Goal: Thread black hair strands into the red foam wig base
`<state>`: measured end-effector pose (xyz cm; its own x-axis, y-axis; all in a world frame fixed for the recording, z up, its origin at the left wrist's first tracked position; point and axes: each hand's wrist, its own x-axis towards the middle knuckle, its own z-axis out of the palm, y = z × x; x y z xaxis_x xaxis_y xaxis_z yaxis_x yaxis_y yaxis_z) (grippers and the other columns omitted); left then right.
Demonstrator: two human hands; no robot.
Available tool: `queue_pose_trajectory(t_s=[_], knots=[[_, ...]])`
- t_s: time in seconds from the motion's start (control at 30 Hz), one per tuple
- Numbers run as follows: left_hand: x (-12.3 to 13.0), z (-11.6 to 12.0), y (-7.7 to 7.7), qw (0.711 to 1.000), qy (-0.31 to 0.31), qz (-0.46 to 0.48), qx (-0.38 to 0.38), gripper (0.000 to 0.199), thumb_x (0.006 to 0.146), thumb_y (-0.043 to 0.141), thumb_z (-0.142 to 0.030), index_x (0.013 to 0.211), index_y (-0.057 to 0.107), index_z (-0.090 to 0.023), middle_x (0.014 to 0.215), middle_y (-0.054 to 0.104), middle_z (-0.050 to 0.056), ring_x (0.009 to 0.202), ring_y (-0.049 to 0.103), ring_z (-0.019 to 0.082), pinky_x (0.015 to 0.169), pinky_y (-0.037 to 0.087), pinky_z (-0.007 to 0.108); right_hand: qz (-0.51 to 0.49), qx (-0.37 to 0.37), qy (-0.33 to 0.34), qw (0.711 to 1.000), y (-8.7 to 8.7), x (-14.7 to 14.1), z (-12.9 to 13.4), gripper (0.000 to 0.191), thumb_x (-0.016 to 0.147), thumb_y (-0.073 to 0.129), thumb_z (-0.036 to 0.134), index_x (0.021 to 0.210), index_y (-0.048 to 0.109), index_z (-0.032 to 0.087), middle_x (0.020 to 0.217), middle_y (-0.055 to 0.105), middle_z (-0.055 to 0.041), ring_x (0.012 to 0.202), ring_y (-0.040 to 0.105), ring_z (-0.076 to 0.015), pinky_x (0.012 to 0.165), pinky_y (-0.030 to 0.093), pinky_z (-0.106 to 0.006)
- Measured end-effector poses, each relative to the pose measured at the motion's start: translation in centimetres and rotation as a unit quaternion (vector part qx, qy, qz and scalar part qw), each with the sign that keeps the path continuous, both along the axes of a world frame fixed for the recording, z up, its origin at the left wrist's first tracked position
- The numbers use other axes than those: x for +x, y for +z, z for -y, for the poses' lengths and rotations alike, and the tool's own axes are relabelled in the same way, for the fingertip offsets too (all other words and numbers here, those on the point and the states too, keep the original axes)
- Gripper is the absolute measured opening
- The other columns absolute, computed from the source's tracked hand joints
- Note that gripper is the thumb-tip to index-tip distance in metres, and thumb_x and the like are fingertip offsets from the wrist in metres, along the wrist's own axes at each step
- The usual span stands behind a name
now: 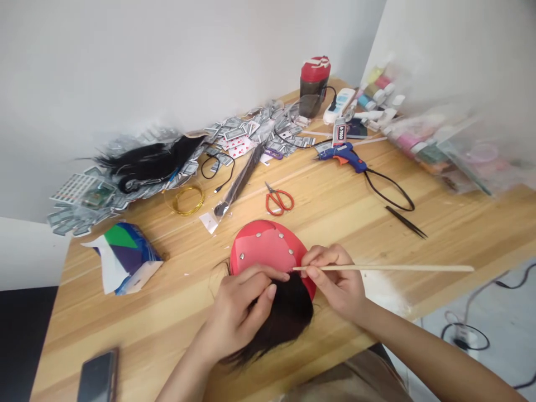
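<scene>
A red rounded form (264,245) with several silver studs or pins sits at the table's near middle. A hank of black hair (288,312) lies over its near side and hangs towards me. My left hand (247,304) rests on the hair's upper edge, index finger stretched along it and thumb apart below. Pinched in my right hand (337,279) is a thin wooden stick (402,268), lying nearly level. Its left tip meets the hair's edge close to my left index fingertip. Just beyond the form lie red-handled scissors (278,201).
A blue glue gun (345,156) and black tweezers (405,222) lie to the right. Gold wire (188,201), a tissue pack (128,254) and a phone (98,377) are on the left. Scattered cards (251,131) and more black hair (159,159) cover the back.
</scene>
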<state>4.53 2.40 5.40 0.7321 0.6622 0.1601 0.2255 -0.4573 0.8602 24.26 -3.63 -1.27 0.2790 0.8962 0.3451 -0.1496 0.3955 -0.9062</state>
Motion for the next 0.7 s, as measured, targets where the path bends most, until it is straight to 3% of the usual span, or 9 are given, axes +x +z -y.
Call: queue_pose_trajectory(t_s=[0.1,0.17,0.27,0.37,0.6,0.7], knots=[[-0.2,-0.2,-0.2,0.995,0.052,0.008,-0.085,0.024,0.106,0.048,-0.025,0.103,0.073,-0.022,0.1,0.074,0.003,0.084,0.068,0.012,0.082,0.051,0.021,-0.018,-0.034,0.002,0.999,0.2,-0.1,0.0,0.015,0.098,0.069,0.028,0.087,0.061,0.023,0.078,0.066,0.0,0.065,0.064,-0.0132,0.061,0.053,-0.025],[-0.4,-0.4,-0.5,0.987,0.086,0.019,-0.135,0.029,0.107,0.048,-0.033,0.097,0.073,-0.022,0.09,0.071,0.002,0.064,0.06,0.009,0.067,0.05,0.021,-0.04,-0.071,0.011,0.997,0.5,-0.1,-0.2,0.021,0.096,0.072,0.031,0.082,0.06,0.022,0.074,0.064,0.0015,0.062,0.062,-0.012,0.058,0.051,-0.024],[-0.6,-0.4,-1.2,0.975,0.112,0.038,-0.19,0.032,0.106,0.048,-0.04,0.097,0.072,-0.022,0.074,0.06,-0.003,0.043,0.039,0.005,0.042,0.032,0.019,-0.042,-0.116,0.024,0.992,1.2,0.1,-0.6,0.03,0.096,0.072,0.037,0.075,0.057,0.021,0.066,0.061,0.0034,0.057,0.059,-0.0118,0.056,0.049,-0.023],[-0.8,-0.2,-1.6,0.963,0.128,0.067,-0.228,0.035,0.106,0.047,-0.045,0.09,0.068,-0.021,0.067,0.054,-0.005,0.04,0.032,0.003,0.038,0.022,0.02,0.03,-0.129,0.015,0.991,1.8,0.4,-0.8,0.032,0.098,0.068,0.038,0.074,0.055,0.022,0.061,0.06,0.003,0.056,0.059,-0.013,0.055,0.046,-0.024],[-1.1,-0.3,-1.8,0.948,0.14,0.1,-0.269,0.043,0.101,0.055,-0.051,0.074,0.061,-0.017,0.067,0.055,-0.004,0.04,0.03,0.002,0.038,0.02,0.02,0.137,-0.065,0.043,0.987,2.3,1.2,-0.9,0.015,0.103,0.057,0.026,0.088,0.055,0.023,0.072,0.065,0.001,0.063,0.066,-0.0147,0.061,0.053,-0.027],[-0.9,-0.3,-1.7,0.943,0.147,0.101,-0.281,0.041,0.1,0.056,-0.052,0.079,0.065,-0.018,0.064,0.055,-0.004,0.039,0.032,0.003,0.037,0.019,0.021,0.253,0.032,0.034,0.966,2.6,1.8,-1.0,0.012,0.1,0.055,0.016,0.09,0.054,0.023,0.079,0.067,-0.0014,0.068,0.066,-0.0155,0.062,0.053,-0.027]])
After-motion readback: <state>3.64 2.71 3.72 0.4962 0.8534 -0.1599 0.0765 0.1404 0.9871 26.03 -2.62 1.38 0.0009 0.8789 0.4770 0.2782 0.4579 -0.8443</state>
